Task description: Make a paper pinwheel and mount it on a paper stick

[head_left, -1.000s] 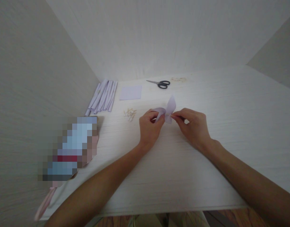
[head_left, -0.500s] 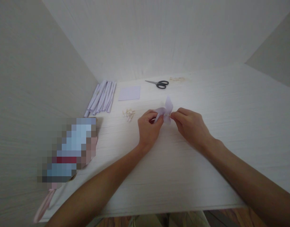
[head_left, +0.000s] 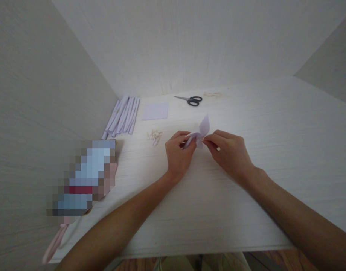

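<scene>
My left hand [head_left: 180, 154] is closed around a pale purple paper piece [head_left: 204, 126] with petal-like flaps, one of which stands up above the fingers. To its right, the thumb and fingers of my right hand [head_left: 226, 148] are pinched together at the paper's lower right side. Whatever is between those fingertips is too small to make out. Just left of my left hand lies a small pile of short, thin, light-brown bits [head_left: 154, 137] with pale ends.
Several rolled pale purple papers [head_left: 123, 116] lie at the back left, beside a flat purple sheet [head_left: 155, 111]. Black-handled scissors [head_left: 193, 101] and thin tan strands [head_left: 212, 95] are near the back wall. A pixelated item [head_left: 85, 177] with a pink strap [head_left: 55, 242] rests at the left.
The upright paper flap has tilted to the right, and the paper has turned slightly between my hands. My right hand stays pinched at its side.
</scene>
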`<action>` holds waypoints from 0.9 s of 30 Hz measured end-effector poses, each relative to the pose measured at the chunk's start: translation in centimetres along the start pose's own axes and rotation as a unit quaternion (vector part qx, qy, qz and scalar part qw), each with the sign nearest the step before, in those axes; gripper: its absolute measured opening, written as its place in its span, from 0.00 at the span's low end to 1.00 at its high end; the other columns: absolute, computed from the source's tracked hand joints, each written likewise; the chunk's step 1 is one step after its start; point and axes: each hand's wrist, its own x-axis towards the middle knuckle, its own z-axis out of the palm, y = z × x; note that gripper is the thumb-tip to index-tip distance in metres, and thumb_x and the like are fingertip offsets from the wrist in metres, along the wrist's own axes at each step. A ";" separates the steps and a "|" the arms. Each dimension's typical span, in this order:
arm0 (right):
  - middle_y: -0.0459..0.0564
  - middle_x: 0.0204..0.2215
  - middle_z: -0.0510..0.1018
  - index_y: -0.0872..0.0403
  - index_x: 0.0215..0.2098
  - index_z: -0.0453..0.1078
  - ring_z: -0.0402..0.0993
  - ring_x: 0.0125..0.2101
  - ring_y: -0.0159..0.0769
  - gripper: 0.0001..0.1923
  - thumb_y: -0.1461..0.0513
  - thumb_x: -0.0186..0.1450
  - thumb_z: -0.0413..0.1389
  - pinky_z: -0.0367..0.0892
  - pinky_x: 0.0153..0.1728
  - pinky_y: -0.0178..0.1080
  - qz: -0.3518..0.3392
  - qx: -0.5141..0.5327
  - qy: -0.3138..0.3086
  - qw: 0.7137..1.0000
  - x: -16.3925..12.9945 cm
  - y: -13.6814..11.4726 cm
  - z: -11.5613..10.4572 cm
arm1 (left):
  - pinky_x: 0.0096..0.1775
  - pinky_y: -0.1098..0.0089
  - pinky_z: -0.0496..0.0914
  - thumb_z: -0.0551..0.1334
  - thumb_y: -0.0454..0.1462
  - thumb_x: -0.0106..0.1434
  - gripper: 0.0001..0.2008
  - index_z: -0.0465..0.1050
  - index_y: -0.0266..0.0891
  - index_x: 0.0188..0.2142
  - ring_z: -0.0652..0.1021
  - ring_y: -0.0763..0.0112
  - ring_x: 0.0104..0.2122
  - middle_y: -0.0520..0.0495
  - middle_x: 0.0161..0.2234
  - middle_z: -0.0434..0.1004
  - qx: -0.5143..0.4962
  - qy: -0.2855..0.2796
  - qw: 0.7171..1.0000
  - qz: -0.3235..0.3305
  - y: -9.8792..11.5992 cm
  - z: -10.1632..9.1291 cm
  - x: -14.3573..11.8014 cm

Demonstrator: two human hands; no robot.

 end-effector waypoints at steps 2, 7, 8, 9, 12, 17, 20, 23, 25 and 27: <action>0.48 0.21 0.72 0.57 0.23 0.69 0.67 0.21 0.31 0.08 0.65 0.58 0.51 0.59 0.23 0.33 0.005 0.027 0.018 0.999 -0.1 0.1 0.1 | 0.25 0.78 0.65 0.58 0.31 0.50 0.05 0.73 0.37 0.25 0.71 0.78 0.26 0.51 0.26 0.71 -0.005 -0.002 1.000 -0.002 -0.1 0.0 0.1; 0.47 0.23 0.75 0.55 0.23 0.70 0.70 0.24 0.30 0.05 0.67 0.55 0.54 0.63 0.26 0.32 0.010 0.157 0.057 0.986 -0.1 0.2 0.3 | 0.25 0.77 0.65 0.58 0.31 0.50 0.05 0.73 0.37 0.23 0.71 0.78 0.26 0.51 0.25 0.71 -0.013 0.012 1.000 -0.012 -0.1 0.1 0.2; 0.47 0.23 0.75 0.55 0.23 0.70 0.70 0.24 0.30 0.05 0.68 0.54 0.54 0.64 0.26 0.32 0.016 0.181 0.059 0.982 -0.1 0.3 0.4 | 0.25 0.77 0.65 0.58 0.31 0.50 0.05 0.72 0.37 0.23 0.71 0.78 0.26 0.51 0.25 0.71 -0.014 0.016 1.000 -0.013 -0.1 0.1 0.3; 0.47 0.23 0.76 0.55 0.22 0.70 0.70 0.24 0.30 0.05 0.68 0.54 0.55 0.64 0.26 0.32 0.022 0.201 0.058 0.978 0.0 0.3 0.4 | 0.26 0.77 0.65 0.58 0.31 0.50 0.05 0.72 0.37 0.22 0.71 0.78 0.26 0.51 0.25 0.71 -0.014 0.019 1.000 -0.013 -0.1 0.1 0.3; 0.47 0.23 0.76 0.55 0.21 0.70 0.71 0.24 0.30 0.05 0.67 0.54 0.55 0.65 0.25 0.32 0.037 0.240 0.052 0.969 0.1 0.3 0.6 | 0.26 0.77 0.64 0.58 0.31 0.49 0.05 0.72 0.37 0.22 0.71 0.78 0.26 0.52 0.25 0.72 -0.005 0.029 0.999 -0.014 -0.1 0.1 0.2; 0.48 0.25 0.76 0.55 0.22 0.71 0.71 0.25 0.30 0.05 0.66 0.54 0.55 0.66 0.26 0.32 0.026 0.264 0.035 0.963 0.0 0.4 0.4 | 0.25 0.77 0.64 0.59 0.31 0.49 0.05 0.71 0.37 0.20 0.71 0.78 0.25 0.53 0.23 0.72 0.006 0.043 0.999 -0.013 -0.1 0.1 0.2; 0.48 0.27 0.76 0.55 0.24 0.71 0.71 0.27 0.30 0.04 0.66 0.55 0.55 0.66 0.29 0.33 0.008 0.265 0.007 0.964 0.1 0.6 0.2 | 0.26 0.77 0.64 0.59 0.31 0.49 0.05 0.71 0.37 0.20 0.71 0.78 0.25 0.53 0.23 0.71 0.007 0.037 0.999 -0.008 -0.2 0.1 0.2; 0.48 0.26 0.76 0.55 0.24 0.71 0.71 0.26 0.31 0.04 0.64 0.55 0.55 0.66 0.28 0.33 0.018 0.255 -0.020 0.967 0.2 0.7 0.1 | 0.25 0.77 0.63 0.59 0.31 0.49 0.05 0.71 0.37 0.19 0.71 0.77 0.25 0.53 0.23 0.71 0.015 0.027 0.999 -0.008 -0.3 0.1 0.2; 0.47 0.23 0.76 0.56 0.22 0.70 0.70 0.24 0.31 0.05 0.62 0.54 0.56 0.64 0.25 0.33 0.038 0.243 -0.019 0.969 0.3 0.8 0.1 | 0.25 0.76 0.63 0.59 0.31 0.49 0.05 0.71 0.37 0.19 0.71 0.77 0.25 0.53 0.22 0.71 0.015 0.022 1.000 -0.010 -0.3 0.1 0.2; 0.47 0.20 0.75 0.56 0.21 0.69 0.68 0.22 0.30 0.06 0.61 0.53 0.57 0.63 0.23 0.33 0.056 0.238 -0.007 0.970 0.3 0.7 0.1 | 0.25 0.76 0.63 0.59 0.32 0.49 0.05 0.71 0.37 0.19 0.70 0.77 0.25 0.53 0.22 0.71 0.013 0.017 1.000 -0.012 -0.4 0.1 0.1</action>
